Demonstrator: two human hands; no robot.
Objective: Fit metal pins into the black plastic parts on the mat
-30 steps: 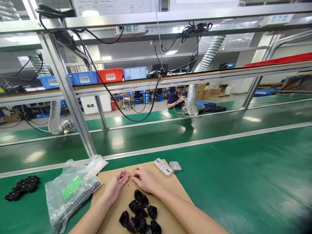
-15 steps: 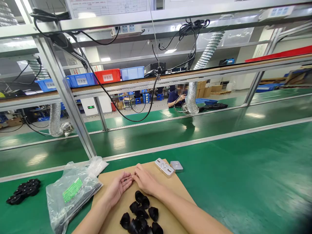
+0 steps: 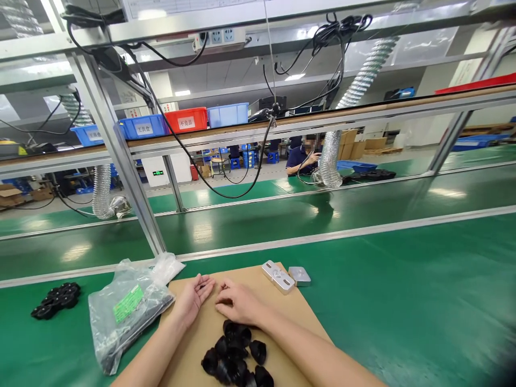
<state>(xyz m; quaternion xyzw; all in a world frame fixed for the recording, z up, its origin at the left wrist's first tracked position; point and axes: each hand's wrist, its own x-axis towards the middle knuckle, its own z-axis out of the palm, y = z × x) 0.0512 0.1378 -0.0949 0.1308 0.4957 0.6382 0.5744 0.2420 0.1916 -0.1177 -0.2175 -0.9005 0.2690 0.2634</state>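
Note:
My left hand [image 3: 194, 301] is palm up over the brown cardboard sheet [image 3: 181, 349], its fingers stretched out and slightly cupped. Small dark specks seem to lie by its fingers, too tiny to name. Just to its right, apart from it, my right hand [image 3: 237, 303] hovers with bent fingers and the thumb spread away; I see nothing in its grasp. Below both hands sits a heap of black cup-shaped plastic parts [image 3: 236, 352]. A silver metal block with slots [image 3: 278, 277] rests at the sheet's far right corner, beside a smaller silver piece [image 3: 299, 275].
On the left lies a clear plastic bag [image 3: 124, 306] with a green label and dark contents. Further left is a cluster of black round parts [image 3: 57, 300]. An aluminium post [image 3: 121, 161] rises behind the bag; a black cable [image 3: 226, 194] hangs ahead. Across the bench sits another person [image 3: 298, 160].
My hands have come apart: the right fingers touched the left fingertips before, and now there is a gap. The whole view has shifted slightly.

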